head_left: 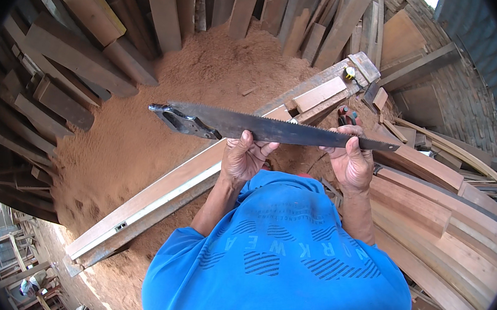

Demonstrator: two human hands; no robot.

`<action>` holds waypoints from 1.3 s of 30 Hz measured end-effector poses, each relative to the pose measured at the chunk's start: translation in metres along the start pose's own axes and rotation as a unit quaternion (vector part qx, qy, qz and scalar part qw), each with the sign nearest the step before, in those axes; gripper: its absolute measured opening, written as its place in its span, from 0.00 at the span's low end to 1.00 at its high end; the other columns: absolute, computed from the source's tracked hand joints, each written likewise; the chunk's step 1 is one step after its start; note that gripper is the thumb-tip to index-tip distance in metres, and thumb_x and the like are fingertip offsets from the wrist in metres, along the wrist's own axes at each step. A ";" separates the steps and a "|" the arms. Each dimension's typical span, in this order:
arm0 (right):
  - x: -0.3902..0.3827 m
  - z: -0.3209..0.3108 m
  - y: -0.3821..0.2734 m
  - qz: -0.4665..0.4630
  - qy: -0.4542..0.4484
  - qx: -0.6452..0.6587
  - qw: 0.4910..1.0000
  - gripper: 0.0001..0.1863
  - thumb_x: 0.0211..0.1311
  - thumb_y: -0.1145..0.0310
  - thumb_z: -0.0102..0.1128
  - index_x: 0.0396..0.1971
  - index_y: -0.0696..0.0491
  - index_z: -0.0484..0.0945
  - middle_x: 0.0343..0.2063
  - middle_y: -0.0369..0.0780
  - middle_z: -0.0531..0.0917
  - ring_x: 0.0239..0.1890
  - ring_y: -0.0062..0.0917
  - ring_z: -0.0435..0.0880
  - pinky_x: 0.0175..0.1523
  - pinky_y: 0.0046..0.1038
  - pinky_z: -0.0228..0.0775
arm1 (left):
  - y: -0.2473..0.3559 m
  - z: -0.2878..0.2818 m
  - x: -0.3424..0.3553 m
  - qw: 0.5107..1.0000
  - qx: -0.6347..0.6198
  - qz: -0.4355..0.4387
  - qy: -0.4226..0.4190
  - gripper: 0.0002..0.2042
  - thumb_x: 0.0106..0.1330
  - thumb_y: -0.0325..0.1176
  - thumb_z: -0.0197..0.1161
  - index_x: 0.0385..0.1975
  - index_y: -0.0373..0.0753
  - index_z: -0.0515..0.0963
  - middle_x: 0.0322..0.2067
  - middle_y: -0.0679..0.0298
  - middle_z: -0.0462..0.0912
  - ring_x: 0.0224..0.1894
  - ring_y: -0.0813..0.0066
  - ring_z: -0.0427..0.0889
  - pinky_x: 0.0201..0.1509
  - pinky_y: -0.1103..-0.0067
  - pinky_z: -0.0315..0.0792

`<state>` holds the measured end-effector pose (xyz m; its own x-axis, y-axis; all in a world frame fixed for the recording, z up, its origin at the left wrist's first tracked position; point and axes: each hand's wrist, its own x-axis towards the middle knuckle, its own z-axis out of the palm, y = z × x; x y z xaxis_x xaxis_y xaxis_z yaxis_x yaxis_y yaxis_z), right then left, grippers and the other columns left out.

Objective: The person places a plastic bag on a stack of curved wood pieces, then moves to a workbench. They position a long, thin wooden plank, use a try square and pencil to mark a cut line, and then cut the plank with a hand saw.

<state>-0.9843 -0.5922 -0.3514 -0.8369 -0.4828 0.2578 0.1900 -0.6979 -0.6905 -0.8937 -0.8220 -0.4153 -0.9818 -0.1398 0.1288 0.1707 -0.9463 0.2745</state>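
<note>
fingers of the left hand (243, 159) and right hand (352, 164) pinch the saw (298, 133). i see it lie side to side, handle (206, 131) nearer the left hand.

A long handsaw with a dark grey steel blade and black handle (298, 133) forms a bar across the front of the body, teeth facing away, the left hand (245, 158) and right hand (351, 162) gripping its blade. To the left and ahead, over a broad bed of reddish-brown sawdust (130, 137), is open room — fenced by a curve of leaning brown wooden boards (164, 9). A long, pale-edged wooden beam (154, 198) runs diagonally below the saw, obstructing low sideways passage. A short pale wooden block (320, 95) and yellow-and-black tape measure (349, 73) crowd its upper-right end; stacked reddish planks (454, 252) hem in the right.
</note>
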 end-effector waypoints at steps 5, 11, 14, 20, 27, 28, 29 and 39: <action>-0.001 -0.004 0.001 0.017 -0.004 0.014 1.000 0.16 0.76 0.64 0.55 0.54 0.58 0.77 0.50 0.47 0.84 0.52 0.36 0.85 0.55 0.42 0.82 | 0.001 0.001 -0.002 1.000 0.011 0.008 -0.010 0.13 0.76 0.32 0.56 0.56 0.37 0.76 0.54 0.50 0.83 0.57 0.52 0.83 0.60 0.59 0.83; 0.001 -0.008 0.002 0.034 -0.014 0.025 0.999 0.16 0.76 0.63 0.54 0.54 0.58 0.77 0.50 0.47 0.84 0.52 0.36 0.85 0.55 0.42 0.82 | 0.002 0.015 -0.004 1.000 -0.001 0.012 0.016 0.11 0.75 0.31 0.58 0.51 0.34 0.78 0.52 0.47 0.84 0.56 0.54 0.84 0.59 0.64 0.84; 0.000 -0.010 0.003 0.039 -0.006 0.030 0.999 0.17 0.76 0.62 0.54 0.55 0.58 0.77 0.51 0.46 0.84 0.54 0.35 0.84 0.55 0.41 0.81 | 0.003 0.007 -0.005 1.000 0.026 0.011 0.004 0.13 0.76 0.32 0.57 0.56 0.37 0.76 0.55 0.51 0.82 0.58 0.54 0.83 0.61 0.61 0.83; 0.002 -0.011 0.006 0.045 0.006 0.034 0.998 0.17 0.76 0.62 0.54 0.55 0.57 0.77 0.50 0.45 0.83 0.53 0.35 0.84 0.54 0.41 0.81 | 0.002 0.010 -0.006 0.999 0.028 0.014 0.036 0.12 0.75 0.32 0.59 0.53 0.36 0.77 0.53 0.51 0.83 0.56 0.56 0.84 0.59 0.63 0.84; 0.004 -0.015 0.009 0.047 0.009 0.042 0.998 0.17 0.76 0.61 0.55 0.55 0.56 0.77 0.50 0.45 0.84 0.53 0.35 0.84 0.54 0.41 0.81 | 0.002 0.014 -0.004 0.998 0.030 0.011 0.055 0.11 0.74 0.33 0.60 0.51 0.36 0.79 0.50 0.50 0.85 0.54 0.57 0.85 0.58 0.65 0.85; 0.004 -0.016 0.010 0.048 0.010 0.042 0.998 0.17 0.76 0.61 0.55 0.55 0.56 0.77 0.50 0.45 0.84 0.53 0.35 0.84 0.54 0.41 0.81 | 0.002 0.015 -0.003 0.998 0.031 0.011 0.048 0.11 0.74 0.33 0.60 0.51 0.36 0.80 0.50 0.50 0.85 0.55 0.56 0.85 0.58 0.64 0.85; 0.004 -0.016 0.010 0.049 0.008 0.047 0.998 0.17 0.76 0.61 0.55 0.55 0.55 0.77 0.51 0.45 0.84 0.54 0.35 0.84 0.54 0.42 0.81 | 0.001 0.015 -0.002 0.999 0.031 0.012 0.041 0.11 0.74 0.33 0.60 0.51 0.36 0.80 0.50 0.51 0.85 0.55 0.56 0.85 0.58 0.64 0.84; 0.008 -0.019 0.009 0.057 0.000 0.058 0.997 0.18 0.75 0.60 0.57 0.57 0.55 0.76 0.50 0.43 0.85 0.54 0.33 0.85 0.53 0.43 0.82 | 0.000 0.005 0.004 0.999 0.022 0.019 -0.015 0.10 0.75 0.31 0.57 0.50 0.39 0.82 0.52 0.51 0.85 0.57 0.54 0.83 0.60 0.62 0.84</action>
<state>-0.9993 -0.5925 -0.3690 -0.8065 -0.5621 0.1831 0.3414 -0.6958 -0.6319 -0.8969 -0.8213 -0.4102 -0.9718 -0.1656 0.1679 0.2115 -0.9269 0.3100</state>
